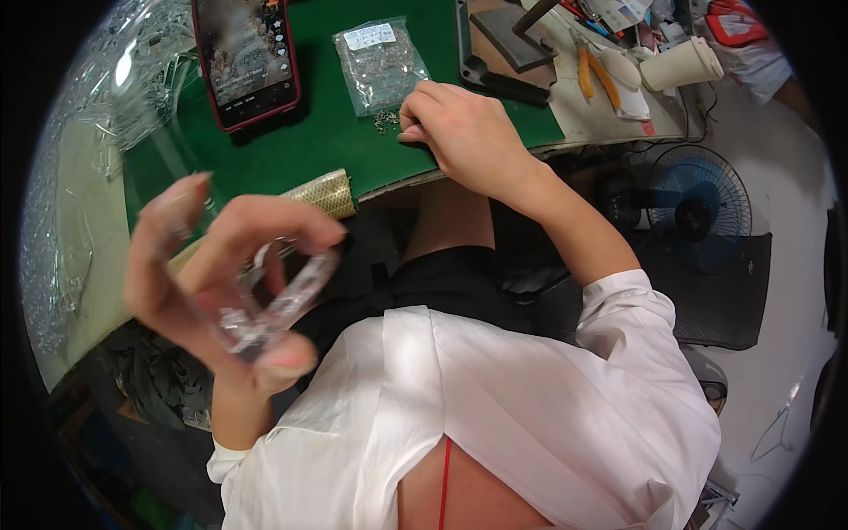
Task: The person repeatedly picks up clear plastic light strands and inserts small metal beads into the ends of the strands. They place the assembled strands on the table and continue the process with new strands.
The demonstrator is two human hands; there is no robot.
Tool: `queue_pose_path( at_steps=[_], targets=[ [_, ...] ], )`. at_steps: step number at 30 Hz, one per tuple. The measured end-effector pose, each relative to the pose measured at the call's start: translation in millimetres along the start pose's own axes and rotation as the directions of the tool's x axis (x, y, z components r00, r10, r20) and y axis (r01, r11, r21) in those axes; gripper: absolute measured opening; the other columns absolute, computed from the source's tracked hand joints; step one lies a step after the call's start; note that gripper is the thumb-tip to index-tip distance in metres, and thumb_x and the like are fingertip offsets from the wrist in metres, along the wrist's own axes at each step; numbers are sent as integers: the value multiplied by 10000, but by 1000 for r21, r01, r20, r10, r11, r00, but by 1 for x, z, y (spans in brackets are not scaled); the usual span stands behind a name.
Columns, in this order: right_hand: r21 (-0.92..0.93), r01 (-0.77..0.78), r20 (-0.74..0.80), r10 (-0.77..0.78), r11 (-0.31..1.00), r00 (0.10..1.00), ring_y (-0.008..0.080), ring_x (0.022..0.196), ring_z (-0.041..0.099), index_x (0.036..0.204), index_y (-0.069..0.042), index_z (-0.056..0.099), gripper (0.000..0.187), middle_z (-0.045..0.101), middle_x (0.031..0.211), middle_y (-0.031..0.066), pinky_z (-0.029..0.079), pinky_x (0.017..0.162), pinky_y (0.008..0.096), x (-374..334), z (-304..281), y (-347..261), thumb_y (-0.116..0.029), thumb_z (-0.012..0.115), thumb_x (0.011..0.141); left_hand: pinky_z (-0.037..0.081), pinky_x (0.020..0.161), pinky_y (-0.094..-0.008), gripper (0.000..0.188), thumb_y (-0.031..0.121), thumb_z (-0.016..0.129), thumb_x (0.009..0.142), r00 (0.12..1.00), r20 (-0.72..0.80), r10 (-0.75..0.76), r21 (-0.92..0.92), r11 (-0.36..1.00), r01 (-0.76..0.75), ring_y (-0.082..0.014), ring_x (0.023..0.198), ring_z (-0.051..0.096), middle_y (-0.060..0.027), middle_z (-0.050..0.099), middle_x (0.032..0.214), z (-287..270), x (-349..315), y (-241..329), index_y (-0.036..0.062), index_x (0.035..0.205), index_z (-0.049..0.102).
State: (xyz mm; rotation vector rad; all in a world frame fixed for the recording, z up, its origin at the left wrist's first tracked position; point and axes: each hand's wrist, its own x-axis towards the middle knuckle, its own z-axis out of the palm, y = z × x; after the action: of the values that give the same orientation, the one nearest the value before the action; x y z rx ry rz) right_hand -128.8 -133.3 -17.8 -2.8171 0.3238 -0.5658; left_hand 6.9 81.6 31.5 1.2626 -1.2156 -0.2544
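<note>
My left hand [238, 274] is raised close to the camera, over the table's front edge at the left. Its bent fingers and thumb grip a clear plastic glasses frame [300, 296], blurred, with a rounded rim and a long transparent arm running upward. On the green mat, my right hand [455, 124] has its fingers pinched together. Beside those fingertips lies a small pile of tiny metal screws [386, 122]; anything between the fingertips is hidden. Just behind them is a clear plastic bag [380, 71] with a white label and small metal parts inside.
A phone [247, 66] in a red case stands at the back left. Clear plastic pieces [132, 88] heap up along the left. A gold patterned roll [322, 193] lies at the front edge. Rightward are a black tray [508, 84], orange-handled pliers [596, 75], a paper cup [680, 64] and a floor fan [698, 208].
</note>
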Motion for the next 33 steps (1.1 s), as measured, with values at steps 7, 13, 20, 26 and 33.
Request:
queue_pose_path(
  at_steps=[7,13,20,26,33],
  targets=[
    [513,221,-295,-72,829,953,238,682,542,841,-13,567,124,541,773,82,443,619,301,9,-69,-17,-112,641,846,501,710,-300,862,484,620,886,964,263,-34,-300,947,115,-209,815,604,-180,571,1019,53,18,-23,28,1437,139],
    [220,436,-349,-347,873,870,202,660,538,819,-28,585,195,547,755,52,439,575,297,12,-92,-35,-154,718,752,510,827,-332,801,343,633,903,934,356,-12,-324,936,136,-231,985,607,-204,507,1253,71,27,-20,33,1449,135],
    [208,440,-350,-354,873,867,200,681,562,808,-33,606,205,582,760,47,442,580,302,13,-92,-31,-178,731,734,508,826,-326,764,322,627,910,920,388,-51,-245,957,156,-230,961,619,-197,521,1256,71,29,-20,25,1442,166],
    [290,405,-341,-302,867,890,194,683,562,790,-24,613,215,581,759,49,462,591,288,13,-92,-31,-160,759,709,509,799,-313,761,333,623,912,912,404,-72,-257,948,189,-207,892,625,-192,554,1198,69,30,-20,27,1441,171],
    [294,423,-359,-311,857,880,188,681,562,792,-12,623,187,580,760,63,462,573,274,15,-90,-26,-105,761,706,503,793,-296,779,375,621,910,899,415,-140,-323,901,289,-178,877,610,-179,555,1185,70,28,-19,31,1441,166]
  ],
)
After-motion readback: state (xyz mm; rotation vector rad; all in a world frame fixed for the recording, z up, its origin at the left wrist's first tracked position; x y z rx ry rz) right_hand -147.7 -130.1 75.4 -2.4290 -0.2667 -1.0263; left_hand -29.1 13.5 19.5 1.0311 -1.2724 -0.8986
